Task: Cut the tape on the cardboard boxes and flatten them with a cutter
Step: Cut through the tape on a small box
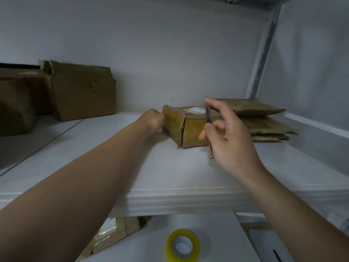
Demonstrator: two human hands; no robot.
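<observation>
A small cardboard box (190, 127) wrapped in yellowish tape, with a white label on top, stands on the white shelf (170, 167). My left hand (153, 120) grips the box's left end, fingers curled round its edge. My right hand (228, 137) hovers in front of the box's right side and holds a thin dark cutter (208, 125) upright between thumb and fingers, its lower tip near the shelf surface.
Flattened cardboard pieces (264, 120) lie stacked behind my right hand. Larger brown boxes (83, 91) stand at the shelf's back left. Below the shelf edge a roll of yellow tape (182, 244) and a taped parcel (113, 231) rest on a lower surface.
</observation>
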